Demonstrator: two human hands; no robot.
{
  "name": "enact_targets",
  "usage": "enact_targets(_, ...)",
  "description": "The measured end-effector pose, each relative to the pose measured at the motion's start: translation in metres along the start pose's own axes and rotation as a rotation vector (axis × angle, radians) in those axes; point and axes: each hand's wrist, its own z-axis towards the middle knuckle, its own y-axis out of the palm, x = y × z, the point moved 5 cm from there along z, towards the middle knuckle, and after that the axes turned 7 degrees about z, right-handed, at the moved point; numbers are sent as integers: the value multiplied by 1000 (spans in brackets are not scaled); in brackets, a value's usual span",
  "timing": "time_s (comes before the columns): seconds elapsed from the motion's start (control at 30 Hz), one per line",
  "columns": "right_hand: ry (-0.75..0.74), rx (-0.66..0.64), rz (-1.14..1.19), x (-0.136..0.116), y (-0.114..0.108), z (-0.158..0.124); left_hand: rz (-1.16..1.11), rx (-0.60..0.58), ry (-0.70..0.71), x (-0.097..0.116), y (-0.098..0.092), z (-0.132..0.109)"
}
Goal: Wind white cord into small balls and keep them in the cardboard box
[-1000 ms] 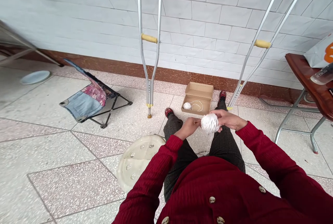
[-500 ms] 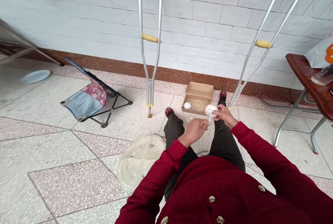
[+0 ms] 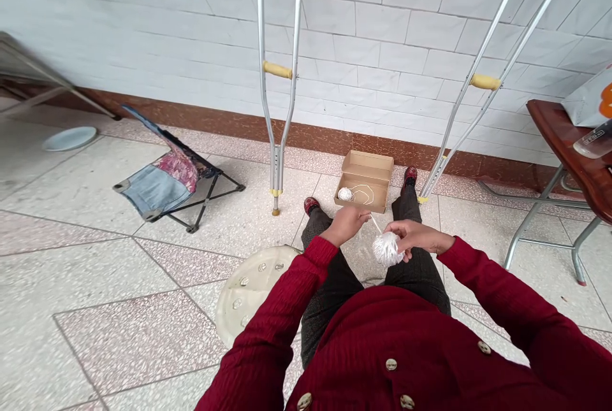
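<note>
In my right hand (image 3: 410, 236) I hold a ball of white yarn (image 3: 386, 249), with my fingers closed round its right side. My left hand (image 3: 348, 223) pinches a strand of the yarn (image 3: 375, 222), which runs taut down to the ball. Beyond my hands an open cardboard box (image 3: 366, 164) stands on the floor, its lid tipped back towards the wall. A smaller white yarn ball (image 3: 345, 194) lies inside the box, and a loose loop of yarn curls beside it.
Two metal crutches (image 3: 277, 143) (image 3: 459, 95) lean on the tiled wall. A folding stool (image 3: 160, 188) stands at the left, and a round plastic lid (image 3: 253, 283) lies by my left leg. A wooden chair (image 3: 564, 137) with a bottle and a bag is at the right.
My right hand has brought the yarn ball down towards my lap. My left hand has moved up and slightly left, so a longer strand now stretches between them.
</note>
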Motion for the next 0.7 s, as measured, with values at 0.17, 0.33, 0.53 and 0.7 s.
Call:
enact_targets(0.17, 57, 446, -58, 26, -35, 34, 298, 28, 148, 39, -22, 4)
enact_targets(0.33, 16, 632, 77, 23, -56, 45, 263, 48, 37, 49, -25, -10)
enact_targets(0.53, -186, 722, 166, 3, -58, 43, -27, 47, 7, 47, -16, -22)
enact_targets(0.7, -283, 653, 358, -16, -51, 36, -288, -31, -15, 40, 24, -31)
